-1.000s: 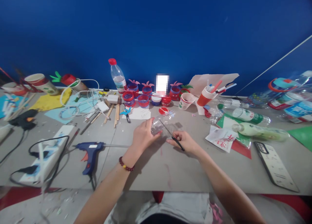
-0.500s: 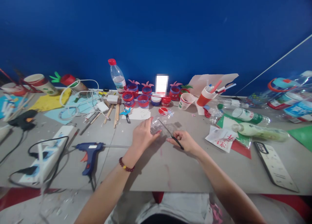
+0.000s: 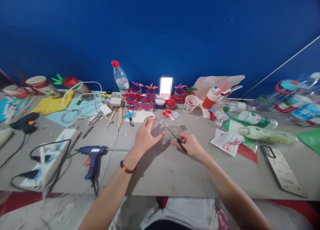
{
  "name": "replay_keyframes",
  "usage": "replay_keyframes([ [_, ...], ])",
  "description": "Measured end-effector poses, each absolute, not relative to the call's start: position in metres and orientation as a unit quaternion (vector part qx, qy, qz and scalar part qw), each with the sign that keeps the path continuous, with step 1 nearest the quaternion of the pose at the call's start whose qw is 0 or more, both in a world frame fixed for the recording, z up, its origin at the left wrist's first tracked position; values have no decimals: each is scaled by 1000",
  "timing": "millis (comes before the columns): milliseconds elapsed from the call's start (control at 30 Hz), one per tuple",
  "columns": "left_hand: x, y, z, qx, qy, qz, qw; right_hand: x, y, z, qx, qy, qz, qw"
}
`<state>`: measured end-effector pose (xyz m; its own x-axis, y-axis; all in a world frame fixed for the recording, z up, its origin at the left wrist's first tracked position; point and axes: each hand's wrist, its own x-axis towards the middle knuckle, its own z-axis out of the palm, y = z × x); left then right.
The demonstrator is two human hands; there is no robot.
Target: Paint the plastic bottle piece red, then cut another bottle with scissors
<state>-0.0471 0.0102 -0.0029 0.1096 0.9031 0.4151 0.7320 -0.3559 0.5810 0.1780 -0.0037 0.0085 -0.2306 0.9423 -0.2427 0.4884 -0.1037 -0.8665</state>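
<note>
My left hand point(image 3: 147, 133) is curled round a clear plastic bottle point(image 3: 157, 127), thumb on the near side and fingers on the far side. The bottle is see-through, so its full outline is hard to make out. In my right hand point(image 3: 188, 144) is a slim black-handled knife point(image 3: 170, 131). Its long thin blade points up and left and overlaps the bottle; whether it cuts into the plastic I cannot tell. Just beyond the bottle shows a red round piece point(image 3: 170, 114), and white paper point(image 3: 143, 116) lies behind my left hand.
A blue glue gun point(image 3: 92, 156) and a power strip point(image 3: 51, 156) lie on the left. Decorated red and purple cups point(image 3: 147, 103) line the back beside an upright bottle point(image 3: 121, 79). On the right are a pen cup point(image 3: 211, 99), lying bottles point(image 3: 257, 119) and a phone point(image 3: 282, 171).
My left hand has shifted slightly left and turned the clear bottle a little. The knife in my right hand has tilted slightly, its tip staying over the bottle.
</note>
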Motion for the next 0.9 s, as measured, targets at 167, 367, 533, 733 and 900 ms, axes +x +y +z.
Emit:
replay_keyframes([
  [167, -57, 13, 9, 709, 570, 355, 216, 179, -3, 8, -566, -646, 462, 220],
  [367, -53, 11, 23, 699, 590, 276, 295, 180, -3, 1, -549, -671, 446, 223],
  [533, -48, 8, 27, 696, 623, 232, 271, 182, -3, -3, -552, -671, 441, 228],
  [733, -44, 8, 18, 721, 627, 222, 194, 179, -6, 3, -548, -675, 442, 221],
  [900, -41, 7, 11, 739, 618, 224, 145, 179, -7, 6, -545, -674, 451, 212],
])
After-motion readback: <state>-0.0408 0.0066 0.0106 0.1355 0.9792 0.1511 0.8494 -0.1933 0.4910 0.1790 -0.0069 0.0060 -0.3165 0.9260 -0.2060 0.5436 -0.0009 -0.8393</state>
